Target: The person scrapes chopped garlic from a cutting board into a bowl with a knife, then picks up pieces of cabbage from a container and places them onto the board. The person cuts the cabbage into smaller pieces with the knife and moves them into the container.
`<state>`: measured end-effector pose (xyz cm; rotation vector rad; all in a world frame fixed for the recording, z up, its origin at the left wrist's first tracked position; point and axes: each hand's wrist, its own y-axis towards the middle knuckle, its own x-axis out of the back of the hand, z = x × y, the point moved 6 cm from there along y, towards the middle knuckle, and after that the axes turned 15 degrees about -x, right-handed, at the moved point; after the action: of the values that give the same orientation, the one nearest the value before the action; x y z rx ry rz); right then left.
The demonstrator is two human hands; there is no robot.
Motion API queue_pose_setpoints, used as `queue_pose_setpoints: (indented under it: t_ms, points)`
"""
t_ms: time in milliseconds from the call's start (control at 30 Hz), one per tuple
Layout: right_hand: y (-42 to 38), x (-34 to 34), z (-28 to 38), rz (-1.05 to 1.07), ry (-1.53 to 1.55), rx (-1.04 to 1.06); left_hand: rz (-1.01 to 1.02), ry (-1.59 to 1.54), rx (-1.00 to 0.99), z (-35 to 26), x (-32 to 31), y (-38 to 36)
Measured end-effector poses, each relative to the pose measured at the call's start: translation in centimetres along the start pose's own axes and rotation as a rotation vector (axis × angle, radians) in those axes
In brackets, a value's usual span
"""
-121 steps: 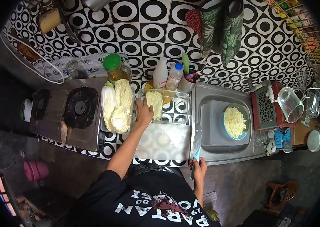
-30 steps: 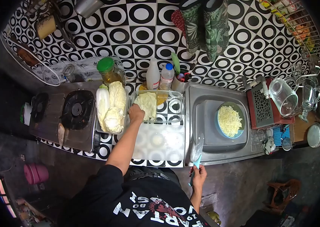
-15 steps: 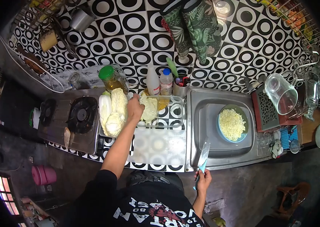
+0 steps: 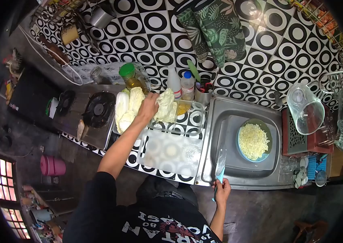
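My left hand [image 4: 149,106] reaches over the counter, its fingers closed at the upper edge of a pale napa cabbage piece [image 4: 166,107]. That piece is at the left end of a clear plastic container [image 4: 196,126]. Just left of the hand, several pale napa cabbages [image 4: 127,113] lie together. My right hand [image 4: 222,190], by the sink's front edge, grips a knife [image 4: 220,166] by its light-blue handle, blade pointing away from me. Chopped cabbage [image 4: 253,141] fills a blue-rimmed bowl [image 4: 242,156] in the sink.
A frosted cutting board [image 4: 171,153] lies in front of the container. Behind stand a green-lidded jar [image 4: 129,77], a white bottle [image 4: 174,84], a blue-capped bottle [image 4: 187,87] and a utensil cup [image 4: 203,96]. The stove [image 4: 98,109] is left; a red crate [image 4: 295,139] holds glassware at right.
My left hand has taken hold of the cabbage piece in the container, which now stands higher and more tilted. The whole view has shifted and turned slightly. My right hand still holds the knife.
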<state>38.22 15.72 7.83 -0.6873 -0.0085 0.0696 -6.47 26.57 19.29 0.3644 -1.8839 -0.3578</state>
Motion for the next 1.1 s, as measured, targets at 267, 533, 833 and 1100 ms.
queue_pose_setpoints:
  t_ms: [267,533,833,1100]
  points:
    - [1.0,0.8,0.7,0.098,-0.063,0.031,-0.154,0.005,0.1,2.1,1.5,-1.5]
    - [0.9,0.9,0.1,0.127,-0.062,0.057,-0.094,-0.03,0.265,3.2,3.3,-2.4]
    - [0.3,1.8,-0.7,0.091,-0.029,0.022,-0.276,-0.192,0.459,2.4,4.6,-3.5]
    - [0.3,1.0,-2.1,0.045,-0.067,-0.009,-0.199,-0.16,0.285,3.0,3.9,-2.6]
